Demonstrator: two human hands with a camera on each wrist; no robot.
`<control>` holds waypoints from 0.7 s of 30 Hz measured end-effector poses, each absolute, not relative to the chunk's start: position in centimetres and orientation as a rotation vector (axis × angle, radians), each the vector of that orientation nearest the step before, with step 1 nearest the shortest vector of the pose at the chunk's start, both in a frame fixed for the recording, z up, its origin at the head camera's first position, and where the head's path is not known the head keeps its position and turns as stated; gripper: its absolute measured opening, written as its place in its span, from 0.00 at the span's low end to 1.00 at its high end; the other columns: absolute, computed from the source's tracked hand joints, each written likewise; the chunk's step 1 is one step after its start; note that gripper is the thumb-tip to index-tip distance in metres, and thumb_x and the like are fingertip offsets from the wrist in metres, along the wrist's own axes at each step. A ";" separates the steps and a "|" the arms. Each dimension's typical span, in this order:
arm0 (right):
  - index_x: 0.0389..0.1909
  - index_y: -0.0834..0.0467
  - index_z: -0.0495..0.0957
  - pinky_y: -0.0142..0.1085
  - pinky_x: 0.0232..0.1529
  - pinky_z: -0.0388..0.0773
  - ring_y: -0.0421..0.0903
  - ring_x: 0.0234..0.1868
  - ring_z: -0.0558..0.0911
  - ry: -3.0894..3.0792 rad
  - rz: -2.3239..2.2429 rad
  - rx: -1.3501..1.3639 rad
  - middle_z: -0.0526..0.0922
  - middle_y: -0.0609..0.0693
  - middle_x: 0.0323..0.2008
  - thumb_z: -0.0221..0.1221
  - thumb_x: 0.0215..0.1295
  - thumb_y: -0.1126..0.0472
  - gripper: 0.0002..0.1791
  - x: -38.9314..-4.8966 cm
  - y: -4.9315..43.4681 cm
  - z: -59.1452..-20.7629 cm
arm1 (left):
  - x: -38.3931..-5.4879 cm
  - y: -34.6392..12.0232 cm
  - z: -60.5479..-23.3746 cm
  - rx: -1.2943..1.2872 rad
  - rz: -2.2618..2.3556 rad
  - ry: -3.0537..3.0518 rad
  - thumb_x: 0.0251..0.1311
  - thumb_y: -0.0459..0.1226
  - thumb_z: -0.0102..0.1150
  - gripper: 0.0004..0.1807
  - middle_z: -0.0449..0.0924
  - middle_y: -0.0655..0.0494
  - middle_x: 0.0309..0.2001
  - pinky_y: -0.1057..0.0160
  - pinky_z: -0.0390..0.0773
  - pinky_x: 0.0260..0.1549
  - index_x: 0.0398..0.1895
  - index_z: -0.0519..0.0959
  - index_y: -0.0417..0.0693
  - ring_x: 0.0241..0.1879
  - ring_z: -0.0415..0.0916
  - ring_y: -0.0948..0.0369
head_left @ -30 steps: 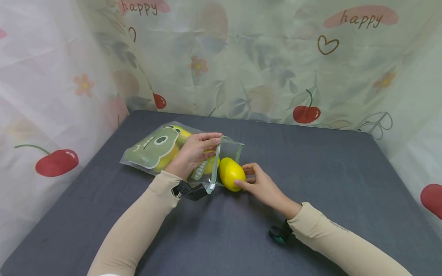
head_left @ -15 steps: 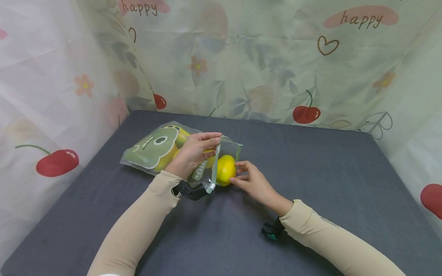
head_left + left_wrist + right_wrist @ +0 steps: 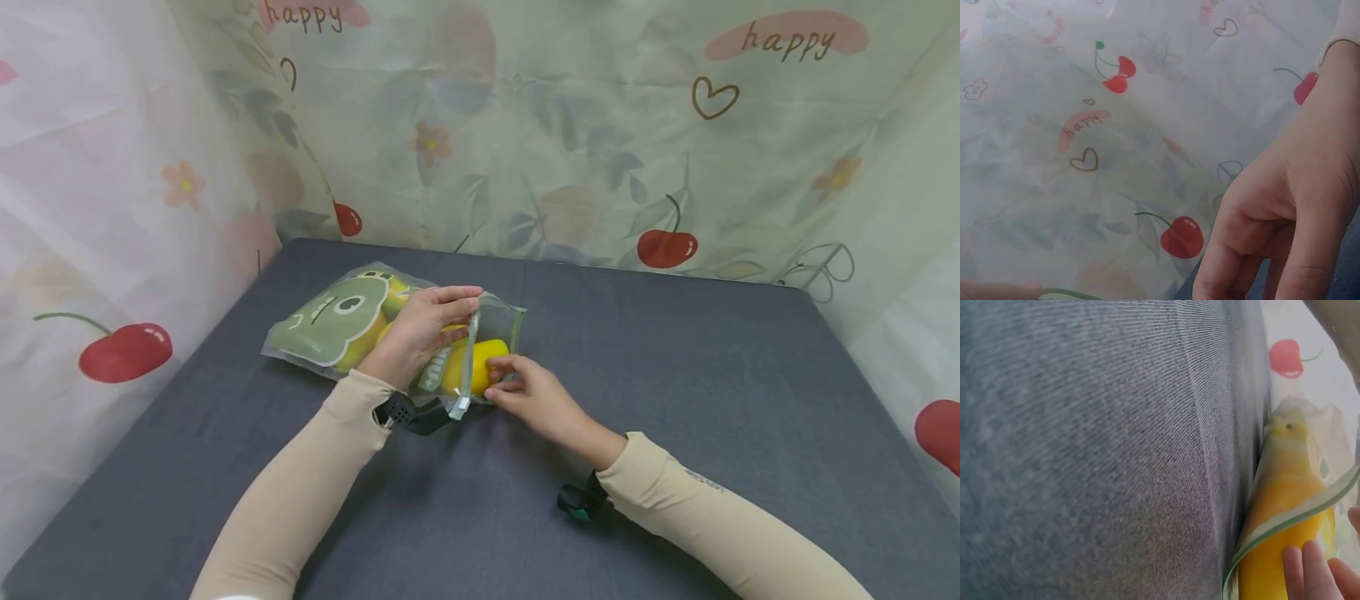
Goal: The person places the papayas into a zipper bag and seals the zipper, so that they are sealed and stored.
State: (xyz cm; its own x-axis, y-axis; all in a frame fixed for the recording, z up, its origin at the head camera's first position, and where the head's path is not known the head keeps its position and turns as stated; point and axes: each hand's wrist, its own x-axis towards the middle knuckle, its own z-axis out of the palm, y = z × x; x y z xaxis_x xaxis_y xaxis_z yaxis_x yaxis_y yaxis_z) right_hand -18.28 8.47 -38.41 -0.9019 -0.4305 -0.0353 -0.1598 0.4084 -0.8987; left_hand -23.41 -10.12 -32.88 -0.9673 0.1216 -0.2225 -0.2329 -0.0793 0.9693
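Note:
A see-through zip bag (image 3: pixel 322 325) with a green cartoon face lies on the table, its mouth toward the right. My left hand (image 3: pixel 420 333) pinches the upper edge of that mouth between thumb and fingers. Partly inside the opening is a smooth yellow fruit (image 3: pixel 491 350), mango-like in shape. My right hand (image 3: pixel 543 400) holds its outer end with thumb and fingertips. In the right wrist view the fruit (image 3: pixel 1266 569) passes under the green rim of the bag, fingers (image 3: pixel 1315 569) against it. Other yellow fruits lie deeper in the bag, partly covered by the print and my left hand.
A dark grey cloth (image 3: pixel 712 400) covers the table. Pale curtains (image 3: pixel 555 133) printed with cherries and flowers stand at the back and both sides. A black wrist device (image 3: pixel 411 414) on the left arm sits close to the bag's front edge.
My right hand has moved left and pushed the yellow fruit from just outside the bag's mouth partly into it. My left hand has stayed at the edge.

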 end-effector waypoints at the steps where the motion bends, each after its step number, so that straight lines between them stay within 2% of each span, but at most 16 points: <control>1: 0.63 0.60 0.69 0.40 0.49 0.81 0.53 0.53 0.82 2.405 -1.482 -0.525 0.76 0.56 0.56 0.62 0.65 0.62 0.26 -18.3 8.4 -38.4 | -23.4 -10.1 -32.9 -0.125 2.143 1.948 0.66 0.36 0.58 0.18 0.76 0.58 0.39 0.68 0.79 0.39 0.58 0.78 0.41 0.34 0.73 0.62; 12: 0.64 0.59 0.69 0.41 0.50 0.81 0.53 0.52 0.82 2.385 -1.467 -0.535 0.77 0.55 0.53 0.61 0.66 0.62 0.26 -18.3 8.2 -38.4 | -23.2 -10.3 -33.0 -0.114 2.134 1.952 0.67 0.36 0.57 0.20 0.75 0.58 0.41 0.69 0.80 0.38 0.60 0.76 0.41 0.34 0.73 0.63; 21: 0.64 0.59 0.68 0.41 0.50 0.81 0.53 0.52 0.82 2.404 -1.439 -0.542 0.77 0.55 0.52 0.61 0.66 0.61 0.26 -18.2 8.2 -38.4 | -23.2 -10.4 -33.0 -0.118 2.162 1.928 0.66 0.36 0.58 0.18 0.76 0.58 0.40 0.69 0.80 0.39 0.58 0.78 0.42 0.33 0.74 0.63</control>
